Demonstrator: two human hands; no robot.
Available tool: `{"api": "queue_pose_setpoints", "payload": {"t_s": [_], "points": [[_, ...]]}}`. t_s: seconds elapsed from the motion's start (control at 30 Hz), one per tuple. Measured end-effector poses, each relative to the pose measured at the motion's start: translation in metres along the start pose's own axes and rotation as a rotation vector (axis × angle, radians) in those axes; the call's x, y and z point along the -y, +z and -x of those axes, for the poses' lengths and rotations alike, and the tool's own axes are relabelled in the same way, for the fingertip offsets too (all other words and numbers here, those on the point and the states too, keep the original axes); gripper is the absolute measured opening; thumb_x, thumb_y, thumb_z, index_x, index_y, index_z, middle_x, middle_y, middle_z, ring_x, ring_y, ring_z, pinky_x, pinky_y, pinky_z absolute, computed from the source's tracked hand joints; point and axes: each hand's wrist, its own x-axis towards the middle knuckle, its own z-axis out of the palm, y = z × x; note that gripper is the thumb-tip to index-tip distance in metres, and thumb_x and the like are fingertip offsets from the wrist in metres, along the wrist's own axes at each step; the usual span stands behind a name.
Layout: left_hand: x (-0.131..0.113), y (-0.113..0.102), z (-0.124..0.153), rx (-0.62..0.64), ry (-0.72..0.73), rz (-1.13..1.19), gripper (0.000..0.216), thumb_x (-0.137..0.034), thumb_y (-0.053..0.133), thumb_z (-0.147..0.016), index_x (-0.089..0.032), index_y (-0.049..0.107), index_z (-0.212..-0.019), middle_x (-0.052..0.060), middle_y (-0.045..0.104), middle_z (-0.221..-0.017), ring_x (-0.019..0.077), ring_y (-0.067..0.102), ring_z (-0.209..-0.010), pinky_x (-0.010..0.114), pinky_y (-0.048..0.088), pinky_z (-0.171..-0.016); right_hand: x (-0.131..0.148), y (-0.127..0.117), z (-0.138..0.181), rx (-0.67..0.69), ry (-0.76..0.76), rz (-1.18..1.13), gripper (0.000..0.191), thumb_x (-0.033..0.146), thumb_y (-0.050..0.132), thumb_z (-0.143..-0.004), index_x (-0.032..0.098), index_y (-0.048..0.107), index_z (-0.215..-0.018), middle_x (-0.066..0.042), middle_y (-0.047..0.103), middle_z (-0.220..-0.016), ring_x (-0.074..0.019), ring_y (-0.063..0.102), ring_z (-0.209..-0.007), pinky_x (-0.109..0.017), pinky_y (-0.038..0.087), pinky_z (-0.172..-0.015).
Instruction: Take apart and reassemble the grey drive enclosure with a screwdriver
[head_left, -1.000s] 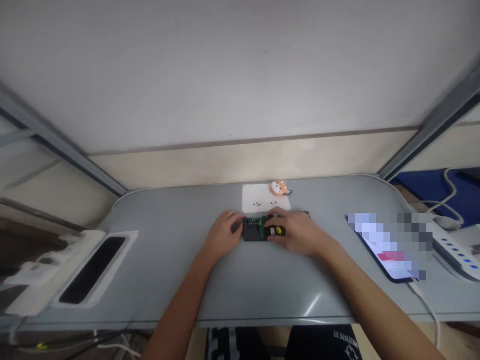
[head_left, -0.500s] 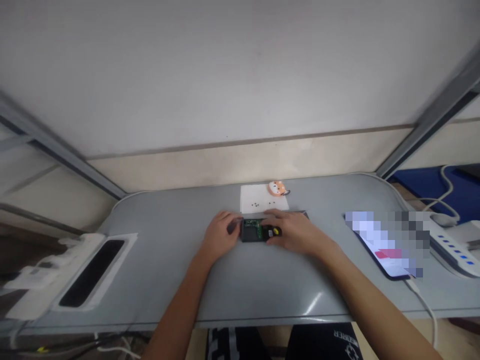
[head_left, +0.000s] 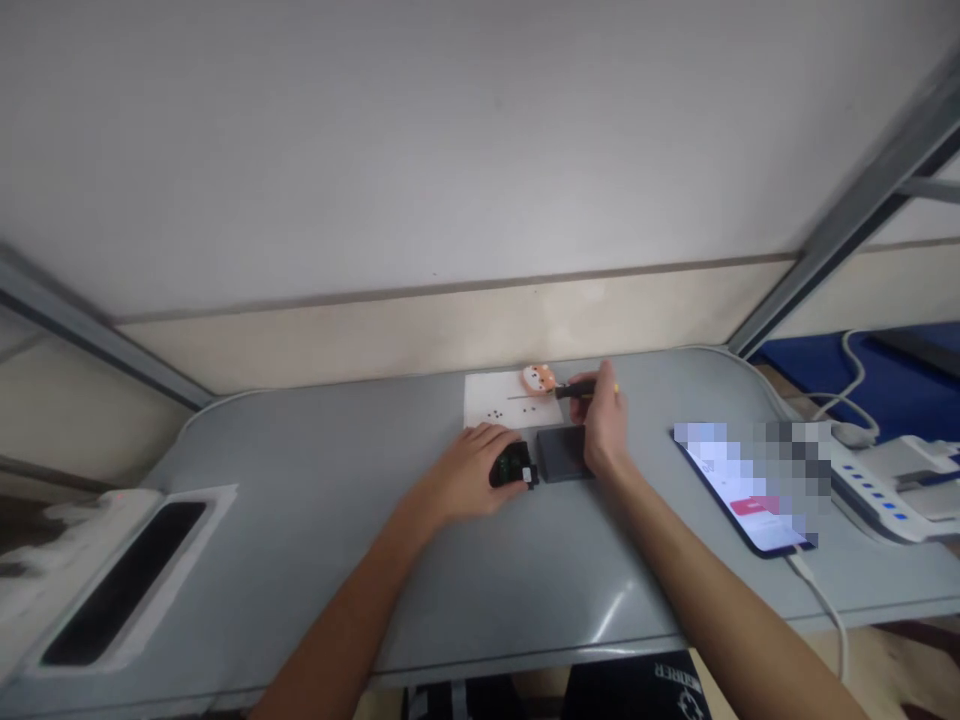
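My left hand (head_left: 480,462) is curled over a small black device with a green circuit board (head_left: 513,465) lying on the grey table (head_left: 337,520). My right hand (head_left: 604,425) grips a thin black screwdriver with a yellow end (head_left: 577,391); its shaft points left over a white sheet (head_left: 487,402) dotted with several tiny dark screws. A dark grey flat cover (head_left: 564,453) lies between my hands. An orange animal-shaped charm (head_left: 538,379) sits on the sheet's far edge.
A phone with a lit screen (head_left: 750,480) and its white cable lie at right. Beyond it is a white power strip (head_left: 885,475). A white tray with a black insert (head_left: 112,590) sits at left. Metal frame posts rise on both sides.
My right hand has left the device and lifted back toward the white sheet with the screwdriver. The grey cover now shows beside the board. The view has shifted left.
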Motion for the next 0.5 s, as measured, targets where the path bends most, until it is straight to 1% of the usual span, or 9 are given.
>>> {"api": "queue_pose_setpoints", "payload": {"t_s": [0.07,0.13,0.3,0.43,0.5], "points": [[0.003,0.003,0.003,-0.001,0.002,0.027,0.045,-0.034,0.079,-0.087,-0.026,0.064,-0.128,0.008,0.070,-0.127,0.0295,0.063,-0.121,0.049,0.048,-0.110,-0.012,0.000,0.001,0.037,0.015,0.078,0.070,0.078,0.040,-0.094,0.017,0.068,-0.074,0.002,0.049,-0.051,-0.0138,0.044,-0.048,-0.029,0.032,-0.049],[0.005,0.004,0.005,-0.005,0.002,0.059,0.045,-0.035,0.080,-0.087,-0.027,0.065,-0.128,0.008,0.070,-0.126,0.0293,0.063,-0.120,0.049,0.048,-0.110,-0.015,-0.001,0.000,0.041,-0.004,0.136,0.070,0.077,0.039,-0.095,0.017,0.068,-0.072,0.001,0.050,-0.052,-0.0141,0.045,-0.050,-0.029,0.034,-0.051],[0.009,0.006,0.006,-0.018,0.009,0.084,0.054,-0.038,0.084,-0.084,-0.027,0.063,-0.132,0.008,0.069,-0.131,0.0296,0.061,-0.124,0.049,0.047,-0.112,-0.007,-0.009,-0.006,-0.021,-0.017,0.213,0.066,0.073,0.039,-0.097,0.018,0.067,-0.073,0.002,0.049,-0.052,-0.0147,0.045,-0.050,-0.030,0.035,-0.052],[0.011,0.009,0.006,-0.014,0.022,0.082,0.053,-0.038,0.083,-0.085,-0.027,0.063,-0.133,0.009,0.069,-0.130,0.0299,0.061,-0.123,0.050,0.047,-0.112,-0.007,-0.015,-0.011,-0.076,-0.116,0.291,0.063,0.070,0.041,-0.098,0.019,0.067,-0.075,0.001,0.054,-0.056,-0.0154,0.049,-0.054,-0.030,0.037,-0.056],[0.011,0.009,0.006,-0.018,0.022,0.077,0.053,-0.039,0.083,-0.085,-0.027,0.063,-0.133,0.008,0.069,-0.130,0.0296,0.060,-0.123,0.050,0.047,-0.112,-0.008,-0.016,-0.013,-0.081,-0.139,0.320,0.063,0.070,0.041,-0.098,0.018,0.067,-0.075,0.000,0.057,-0.058,-0.0159,0.051,-0.056,-0.030,0.038,-0.059]]}}
